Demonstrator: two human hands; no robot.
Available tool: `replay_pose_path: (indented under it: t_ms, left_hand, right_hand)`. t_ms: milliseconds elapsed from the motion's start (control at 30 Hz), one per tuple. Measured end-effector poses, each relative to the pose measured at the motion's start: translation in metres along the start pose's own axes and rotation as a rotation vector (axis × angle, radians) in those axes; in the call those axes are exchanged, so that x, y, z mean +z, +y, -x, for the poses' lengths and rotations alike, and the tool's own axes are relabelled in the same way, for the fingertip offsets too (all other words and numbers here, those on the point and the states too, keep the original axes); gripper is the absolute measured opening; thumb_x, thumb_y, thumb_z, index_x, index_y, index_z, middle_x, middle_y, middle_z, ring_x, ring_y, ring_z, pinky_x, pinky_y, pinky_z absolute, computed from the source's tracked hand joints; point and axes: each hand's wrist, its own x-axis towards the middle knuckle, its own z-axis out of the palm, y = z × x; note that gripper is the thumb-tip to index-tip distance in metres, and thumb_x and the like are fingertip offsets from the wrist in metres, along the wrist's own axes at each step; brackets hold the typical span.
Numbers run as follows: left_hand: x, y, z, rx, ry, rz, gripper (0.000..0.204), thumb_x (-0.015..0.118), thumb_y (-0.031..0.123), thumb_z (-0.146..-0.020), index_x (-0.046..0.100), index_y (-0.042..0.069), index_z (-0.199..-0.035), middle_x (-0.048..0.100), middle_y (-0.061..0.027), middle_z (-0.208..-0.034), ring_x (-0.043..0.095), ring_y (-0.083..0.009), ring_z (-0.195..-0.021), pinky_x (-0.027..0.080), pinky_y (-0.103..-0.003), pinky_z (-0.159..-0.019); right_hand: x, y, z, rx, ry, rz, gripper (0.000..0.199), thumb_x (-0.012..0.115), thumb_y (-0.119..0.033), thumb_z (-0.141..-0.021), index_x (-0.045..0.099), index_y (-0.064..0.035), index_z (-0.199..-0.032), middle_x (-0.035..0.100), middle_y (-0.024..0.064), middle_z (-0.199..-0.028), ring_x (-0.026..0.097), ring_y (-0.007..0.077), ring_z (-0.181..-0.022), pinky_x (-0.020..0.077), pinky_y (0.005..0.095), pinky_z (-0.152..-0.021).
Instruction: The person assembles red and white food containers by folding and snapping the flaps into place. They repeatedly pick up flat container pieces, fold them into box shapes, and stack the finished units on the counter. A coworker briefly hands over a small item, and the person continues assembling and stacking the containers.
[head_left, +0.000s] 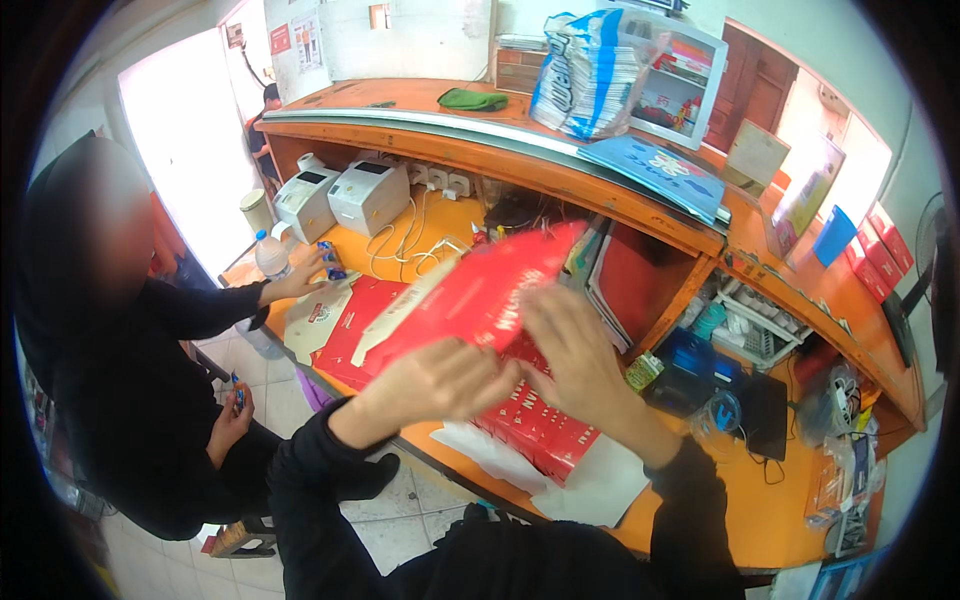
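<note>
Holding a flat red carton blank (470, 295) tilted above the orange tabletop (760, 510): left hand (440, 380) with fingers closed on its lower edge, right hand (575, 365) with fingers spread and pressed against its right side; carton blurred, one end raised toward the far shelf. Directly beneath the hands, a stack of red printed cartons (535, 425) lying on white paper sheets (600, 480). Just left of these, further flat carton blanks, red and cream (335, 320), spread on the tabletop. Right of the hands, a blue and black device with cables (720, 385). At the left, a co-worker in black sleeves, one hand (300, 280) resting on the tabletop beside a clear plastic bottle (270, 255). Farther back, two white label printers (340, 195) with white cords. On the raised counter beyond, a green cloth (470, 99) and a blue-and-white bag of stacked papers (590, 75).
</note>
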Motion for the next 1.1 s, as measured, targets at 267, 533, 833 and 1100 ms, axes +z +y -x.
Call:
replay_pose_path:
  t_ms: [267, 533, 833, 1100]
  left_hand:
    - [-0.009, 0.080, 0.022, -0.637, 0.737, 0.519, 0.036, 0.060, 0.026, -0.080, 0.046, 0.011, -0.111, 0.051, -0.0037, -0.086, 0.047, -0.0182, -0.093, 0.038, -0.034, -0.083]
    - [0.043, 0.103, -0.004, -1.693, 0.532, 2.642, 0.042, 0.047, 0.034, -0.089, 0.043, 0.003, -0.117, 0.051, -0.0169, -0.114, 0.053, -0.0301, -0.103, 0.046, -0.048, -0.084]
    - [0.033, 0.149, -0.066, -1.777, 0.685, 2.495, 0.029, 0.053, 0.010, -0.086, 0.047, -0.003, -0.111, 0.054, -0.0153, -0.111, 0.057, -0.0225, -0.099, 0.049, -0.035, -0.086]
    - [0.028, 0.199, -0.160, -1.236, 1.254, 2.412, 0.028, 0.056, 0.011, -0.085, 0.045, 0.002, -0.110, 0.058, -0.0076, -0.098, 0.057, -0.0184, -0.093, 0.046, -0.033, -0.086]
  right_hand:
    - [-0.048, 0.003, 0.023, -0.214, -0.394, 0.068, 0.056, 0.060, -0.006, -0.065, 0.053, -0.0231, -0.118, 0.055, 0.0038, -0.085, 0.058, 0.0175, -0.060, 0.0462, 0.0276, -0.045]
    - [-0.090, -0.007, 0.069, -0.381, -0.599, 0.245, 0.032, 0.055, -0.014, -0.072, 0.051, -0.0124, -0.104, 0.050, 0.0081, -0.072, 0.058, 0.0164, -0.057, 0.0440, 0.0241, -0.042]
    - [-0.132, 0.015, 0.122, -0.323, -0.191, -0.007, 0.029, 0.059, -0.010, -0.069, 0.058, -0.0096, -0.098, 0.057, 0.0098, -0.078, 0.059, 0.0157, -0.058, 0.0452, 0.0231, -0.046]
    - [-0.163, 0.021, 0.174, 0.121, 0.208, -0.841, 0.025, 0.063, -0.003, -0.070, 0.063, -0.0059, -0.095, 0.061, 0.0178, -0.095, 0.063, 0.0263, -0.075, 0.0498, 0.0279, -0.061]
